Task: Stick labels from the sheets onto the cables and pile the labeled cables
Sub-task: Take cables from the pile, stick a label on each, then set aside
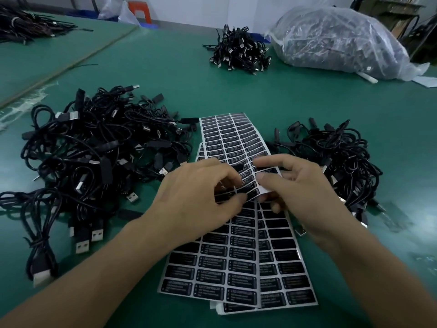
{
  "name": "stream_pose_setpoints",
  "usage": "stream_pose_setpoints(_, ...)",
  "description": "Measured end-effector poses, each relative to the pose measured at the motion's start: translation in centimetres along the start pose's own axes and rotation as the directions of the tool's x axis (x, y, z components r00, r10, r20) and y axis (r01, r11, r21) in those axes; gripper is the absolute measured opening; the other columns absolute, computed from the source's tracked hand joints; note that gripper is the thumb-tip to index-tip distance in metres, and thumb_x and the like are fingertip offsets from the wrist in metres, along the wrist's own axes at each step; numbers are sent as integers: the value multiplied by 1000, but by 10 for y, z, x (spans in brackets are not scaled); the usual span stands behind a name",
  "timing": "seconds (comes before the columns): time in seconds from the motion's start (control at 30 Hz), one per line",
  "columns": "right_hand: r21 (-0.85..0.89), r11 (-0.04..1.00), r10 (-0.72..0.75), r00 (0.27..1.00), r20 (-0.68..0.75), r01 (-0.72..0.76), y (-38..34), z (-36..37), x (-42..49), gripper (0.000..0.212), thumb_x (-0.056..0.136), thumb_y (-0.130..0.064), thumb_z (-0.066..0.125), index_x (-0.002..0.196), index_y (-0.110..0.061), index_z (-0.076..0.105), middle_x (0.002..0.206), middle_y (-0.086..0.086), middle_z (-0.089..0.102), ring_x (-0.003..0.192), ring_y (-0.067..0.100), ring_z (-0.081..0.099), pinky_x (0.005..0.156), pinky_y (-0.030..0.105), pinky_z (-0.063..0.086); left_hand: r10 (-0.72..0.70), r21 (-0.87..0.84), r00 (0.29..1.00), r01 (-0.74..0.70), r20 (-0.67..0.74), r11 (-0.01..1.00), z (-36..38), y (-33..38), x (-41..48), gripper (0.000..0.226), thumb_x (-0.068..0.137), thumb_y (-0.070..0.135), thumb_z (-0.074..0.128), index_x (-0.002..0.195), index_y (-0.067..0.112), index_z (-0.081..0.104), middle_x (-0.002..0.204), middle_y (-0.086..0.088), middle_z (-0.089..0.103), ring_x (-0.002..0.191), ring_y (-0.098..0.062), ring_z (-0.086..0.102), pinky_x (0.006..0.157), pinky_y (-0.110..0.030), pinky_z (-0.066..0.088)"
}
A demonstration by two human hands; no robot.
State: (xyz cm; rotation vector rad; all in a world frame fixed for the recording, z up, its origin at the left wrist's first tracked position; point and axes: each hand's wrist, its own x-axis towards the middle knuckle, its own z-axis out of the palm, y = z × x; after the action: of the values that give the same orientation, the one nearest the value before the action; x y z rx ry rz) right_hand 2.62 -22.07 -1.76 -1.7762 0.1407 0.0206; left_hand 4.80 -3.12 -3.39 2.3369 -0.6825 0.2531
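Note:
Sheets of small black labels (238,263) lie stacked on the green table in front of me. A long sheet (231,138) runs away from me, its near end curled up between my hands. My right hand (298,192) pinches that lifted end with thumb and fingers. My left hand (198,197) has its fingertips curled on the labels at the same end, picking at one. A big heap of black USB cables (94,157) lies to the left. A smaller heap of cables (338,162) lies to the right, partly behind my right hand.
A third cable pile (238,49) sits far back in the middle. A clear plastic bag full of cables (338,41) lies at the back right. More cables (26,26) lie on the neighbouring table at far left. An orange stool (139,10) stands behind.

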Motion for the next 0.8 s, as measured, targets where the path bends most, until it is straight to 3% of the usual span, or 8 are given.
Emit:
stream_pose_setpoints(0.1, 29, 998, 44, 995, 94, -47, -1, -6, 1, 33, 89, 0, 65, 107, -26, 71, 62, -3, 67, 58, 8, 66, 51, 16, 47, -3, 7, 1000, 3, -9, 1000, -1, -2, 0, 25, 80, 55, 70, 96, 36, 71, 91, 22, 65, 83, 3, 61, 75, -35, 55)
stream_pose_setpoints(0.2, 35, 998, 42, 987, 158, -48, -3, -8, 0, 40, 84, 6, 69, 108, -25, 71, 66, 5, 70, 61, 13, 68, 55, 17, 51, 4, -26, 998, -6, -63, 1000, -3, -2, 0, 12, 82, 45, 75, 87, 35, 70, 83, 21, 64, 78, 2, 61, 69, -36, 56)
stream_pose_setpoints(0.33, 110, 993, 22, 993, 115, -35, -1, -2, 0, 36, 81, 1, 76, 109, -20, 68, 71, 14, 72, 60, 17, 67, 51, 19, 51, 44, -67, 996, -49, -73, 997, -1, 1, -1, 17, 80, 46, 69, 82, 30, 74, 78, 17, 66, 72, -3, 63, 64, -36, 56)
stream_pose_setpoints(0.47, 111, 994, 10, 996, 90, -20, 1, 1, 0, 35, 81, -5, 78, 109, -20, 65, 68, 11, 71, 56, 14, 64, 46, 18, 47, 47, -35, 998, -49, -48, 998, 1, 0, -2, 12, 80, 43, 78, 82, 31, 74, 76, 18, 66, 72, -1, 61, 64, -35, 55)
stream_pose_setpoints(0.8, 43, 999, -5, 987, 161, -2, 4, 0, 1, 33, 86, -2, 72, 108, -25, 62, 68, 10, 71, 66, 23, 61, 53, 20, 50, -25, -69, 999, 23, -28, 997, 3, -3, -1, 11, 80, 44, 79, 80, 34, 75, 73, 19, 68, 70, -1, 64, 65, -37, 56)
